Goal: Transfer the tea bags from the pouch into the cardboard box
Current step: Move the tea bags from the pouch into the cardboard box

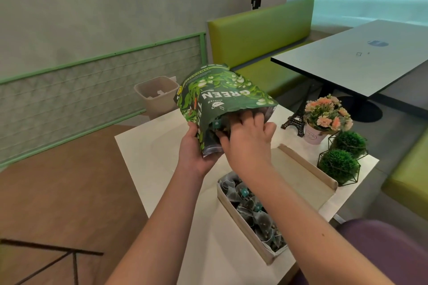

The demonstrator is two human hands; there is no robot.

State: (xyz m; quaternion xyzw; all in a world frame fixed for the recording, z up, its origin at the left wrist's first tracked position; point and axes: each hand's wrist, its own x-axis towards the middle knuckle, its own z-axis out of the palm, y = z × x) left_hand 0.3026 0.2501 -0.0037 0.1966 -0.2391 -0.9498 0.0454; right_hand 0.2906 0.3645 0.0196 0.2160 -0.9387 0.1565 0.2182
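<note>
Pouch [220, 97] held up above the box [245, 222], mouth toward the person. L hand [194, 150] grips its lower edge; R hand [247, 136] fingers curled inside the mouth among tea bags [217, 122], grasp can't tell. Box on table [162, 157], more bags inside. Flower pot [317, 132] and tower model [296, 120] beyond box. Both forearms reach forward.

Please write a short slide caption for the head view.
Left hand holds the green pouch; right hand reaches inside, above the half-filled cardboard box.
</note>
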